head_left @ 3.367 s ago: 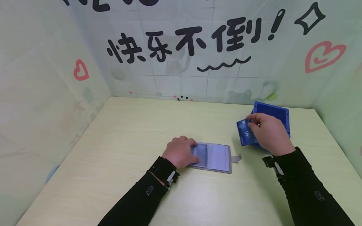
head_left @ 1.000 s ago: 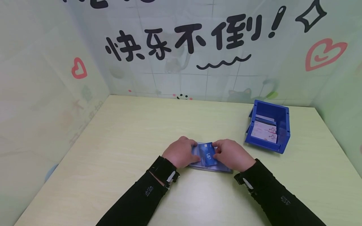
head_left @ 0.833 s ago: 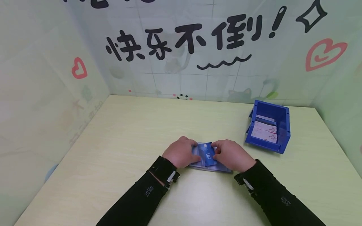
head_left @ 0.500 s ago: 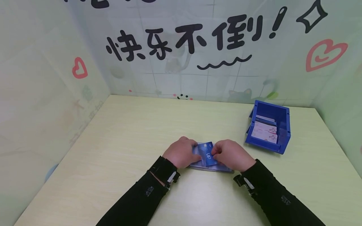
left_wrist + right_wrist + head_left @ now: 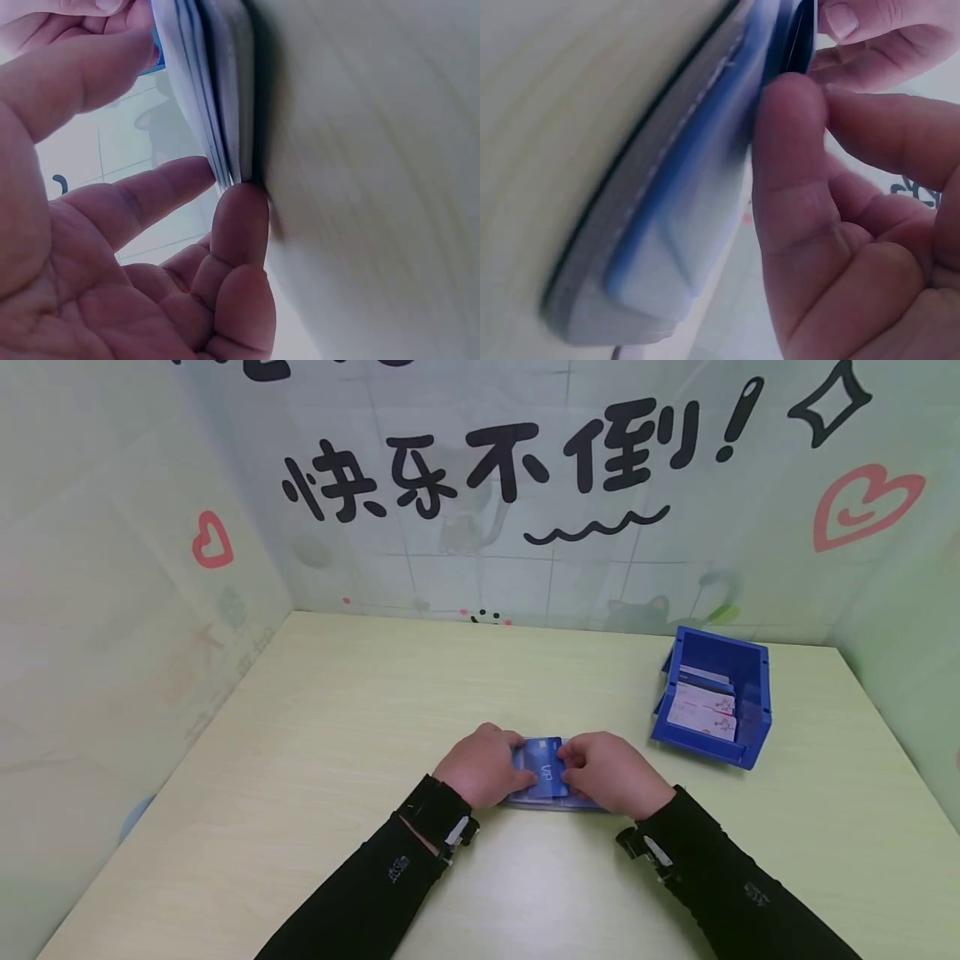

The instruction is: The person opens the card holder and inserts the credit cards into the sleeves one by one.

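Observation:
A grey card holder point(image 5: 557, 802) lies open on the pale table point(image 5: 337, 710), mostly covered by both hands. My left hand point(image 5: 517, 758) rests on its left side, fingertips on the clear sleeves point(image 5: 217, 97); its thumb and forefinger close on a sleeve's edge by the card. My right hand point(image 5: 568, 766) pinches a blue VIP card point(image 5: 545, 768) between thumb point(image 5: 787, 120) and fingers, the card's edge point(image 5: 804, 30) set against the holder point(image 5: 667, 225). How far the card sits inside a sleeve is hidden.
A blue plastic bin point(image 5: 750, 670) stands at the back right of the table, with a stack of white, pink-patterned cards point(image 5: 701, 711) inside. Patterned walls close in the table on the left, back and right.
My right hand brought the blue card from the bin to the holder. Over the last second it has slid a little left with the card, closer to my left fingers.

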### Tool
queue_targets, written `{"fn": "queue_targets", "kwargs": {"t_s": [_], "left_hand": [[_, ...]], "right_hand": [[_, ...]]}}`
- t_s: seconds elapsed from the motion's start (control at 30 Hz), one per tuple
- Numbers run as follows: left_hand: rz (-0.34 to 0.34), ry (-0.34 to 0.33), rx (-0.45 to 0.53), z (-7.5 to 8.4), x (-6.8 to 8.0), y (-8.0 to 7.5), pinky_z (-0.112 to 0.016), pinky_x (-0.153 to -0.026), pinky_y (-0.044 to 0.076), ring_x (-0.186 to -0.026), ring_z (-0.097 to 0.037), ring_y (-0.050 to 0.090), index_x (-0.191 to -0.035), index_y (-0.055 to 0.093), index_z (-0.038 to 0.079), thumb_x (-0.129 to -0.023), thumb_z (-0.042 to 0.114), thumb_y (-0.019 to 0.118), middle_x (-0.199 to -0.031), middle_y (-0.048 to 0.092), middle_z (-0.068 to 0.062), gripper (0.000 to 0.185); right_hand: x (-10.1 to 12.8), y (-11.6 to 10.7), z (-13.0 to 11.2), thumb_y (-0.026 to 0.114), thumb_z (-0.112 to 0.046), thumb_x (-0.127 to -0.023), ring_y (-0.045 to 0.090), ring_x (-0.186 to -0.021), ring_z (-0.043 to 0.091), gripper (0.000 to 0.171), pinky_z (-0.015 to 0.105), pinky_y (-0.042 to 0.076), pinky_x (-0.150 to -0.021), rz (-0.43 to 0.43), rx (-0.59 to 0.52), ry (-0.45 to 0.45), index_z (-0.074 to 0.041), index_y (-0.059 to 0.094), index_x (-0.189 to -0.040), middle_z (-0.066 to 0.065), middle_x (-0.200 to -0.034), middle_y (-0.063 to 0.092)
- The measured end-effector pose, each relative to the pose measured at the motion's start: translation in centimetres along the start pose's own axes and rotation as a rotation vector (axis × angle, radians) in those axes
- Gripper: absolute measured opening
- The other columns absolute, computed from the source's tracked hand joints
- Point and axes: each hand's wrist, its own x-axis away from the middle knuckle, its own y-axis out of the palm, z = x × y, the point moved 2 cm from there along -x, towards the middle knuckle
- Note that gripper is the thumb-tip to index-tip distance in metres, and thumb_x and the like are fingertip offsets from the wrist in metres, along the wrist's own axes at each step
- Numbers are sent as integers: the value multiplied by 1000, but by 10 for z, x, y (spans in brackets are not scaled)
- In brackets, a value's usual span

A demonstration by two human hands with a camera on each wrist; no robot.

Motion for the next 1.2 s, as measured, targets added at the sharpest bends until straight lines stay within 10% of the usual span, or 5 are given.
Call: {"fn": "queue_targets", "kwargs": {"t_s": [0.17,0.53,0.87,1.2], "left_hand": [[3,2,3,-1,-1,1,-42,-102,55,-111,-25,64,-146,63,12,-96,47,74,-139,63,-17,62],[5,-4,29,0,-3,1,-41,-98,55,-108,-25,64,-145,63,11,-96,45,74,-136,64,-16,61],[16,3,77,-1,-6,0,-37,-89,55,-99,-22,62,-139,65,7,-94,41,77,-128,67,-15,57],[48,-83,270,-9,-13,0,-40,-90,55,-98,-24,63,-150,53,3,-94,35,77,-130,69,-15,68]], "right_hand": [[2,3,-5,69,-14,-101,68,-123,30,41,53,51,-109,20,55,-14,1,66,-139,14,-132,73],[9,9,-11,69,-11,-100,57,-141,35,55,54,47,-114,-13,46,-58,3,54,-151,19,-149,62],[10,11,-13,72,-13,-98,62,-95,18,56,32,53,-80,-52,97,-98,0,54,-150,9,-127,70],[10,11,-14,74,-15,-97,61,-86,17,69,29,49,-69,-81,128,-91,-2,45,-158,8,-108,71]]}}
